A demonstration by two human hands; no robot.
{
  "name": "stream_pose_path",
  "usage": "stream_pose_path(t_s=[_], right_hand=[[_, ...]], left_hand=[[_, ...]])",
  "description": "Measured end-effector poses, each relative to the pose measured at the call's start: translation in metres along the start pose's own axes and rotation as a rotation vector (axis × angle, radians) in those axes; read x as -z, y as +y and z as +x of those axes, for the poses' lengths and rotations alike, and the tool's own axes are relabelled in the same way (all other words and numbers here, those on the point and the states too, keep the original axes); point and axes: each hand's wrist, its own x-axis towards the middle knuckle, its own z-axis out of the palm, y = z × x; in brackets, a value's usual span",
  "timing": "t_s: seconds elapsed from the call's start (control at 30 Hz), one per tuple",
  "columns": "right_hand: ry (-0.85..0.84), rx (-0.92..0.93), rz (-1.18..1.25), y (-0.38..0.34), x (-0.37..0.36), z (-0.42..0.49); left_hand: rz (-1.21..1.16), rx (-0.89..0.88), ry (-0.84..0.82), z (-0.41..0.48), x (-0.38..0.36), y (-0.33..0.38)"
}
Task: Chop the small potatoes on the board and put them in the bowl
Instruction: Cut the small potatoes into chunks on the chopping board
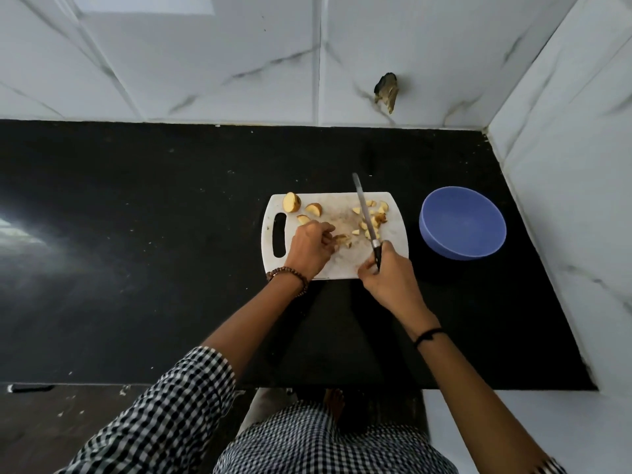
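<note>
Left hand [309,248] pinches a pale potato chunk [343,239] on the white plastic board [337,202]. At its three o'clock, right hand [388,273] grips a black-handled knife [366,213], blade pointing twelve.

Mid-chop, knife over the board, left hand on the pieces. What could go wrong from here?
1. The left hand holds a potato piece close beside the steel-bladed, black-handled knife gripped by the right hand; a slip could nick the fingers.
2. The round blue plastic bowl stands apart from the white plastic cutting board; chopped potato bits may spill onto the black counter in transfer.
</note>
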Motion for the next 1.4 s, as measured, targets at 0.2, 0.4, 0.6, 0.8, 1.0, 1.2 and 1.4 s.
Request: stream_pose_path(t_s=[0.2,0.4,0.6,0.8,1.0,1.2,1.4], right_hand=[[0.118,0.051,-0.044,-0.017,-0.021,0.042],[0.13,0.035,-0.056,-0.019,-0.029,0.053],[0.163,0.044,-0.1,-0.009,-0.004,0.056],[0.193,-0.045,-0.083,0.009,0.015,0.063],[0.183,-0.01,-0.113,-0.003,0.006,0.066],[0.173,0.045,-0.294,-0.032,-0.009,0.071],[0.138,0.045,-0.28,-0.042,-0.016,0.078]], left_hand=[[0.075,-0.018,-0.076,0.011,0.004,0.002],[0.113,-0.07,-0.089,0.019,0.005,0.011],[-0.021,-0.049,-0.113,0.019,-0.015,0.037],[-0.12,-0.005,-0.041,0.018,-0.03,0.053],[-0.091,-0.028,-0.018,0.021,-0.012,0.038],[0.109,-0.048,0.111,0.016,0.019,0.009],[0.228,0.038,0.174,0.011,0.036,-0.021]])
